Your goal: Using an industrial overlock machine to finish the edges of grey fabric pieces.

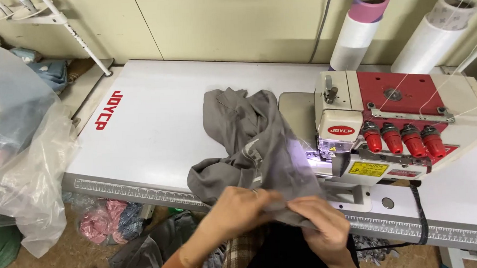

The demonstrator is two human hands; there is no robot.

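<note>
Your left hand [241,206] and right hand [320,221] are both pinched shut on the near edge of the grey garment [252,141], fingers touching at about 6 o'clock in the view, right at the front lip of the white table [157,121]. The garment lies crumpled on the table, running from your hands up toward 12 o'clock, with its right side lying against the sewing machine [393,122] under the lit needle area.

At 9 o'clock, a large clear plastic bag [25,159] bulges beside the table's left end; blurred cloth shows through it, though you cannot tell what pieces. Below the table edge at 7 o'clock, a smaller clear bag [105,220] holds pink and blue fabric. More grey cloth [142,253] hangs just left of your left forearm.

The machine sits at 3 o'clock, with four red tension knobs [402,137] in a row on its front. Behind it, at 1 and 2 o'clock, two white thread cones [357,35] lean against the wall. A white thread stand [56,21] rises at 10 o'clock.
</note>
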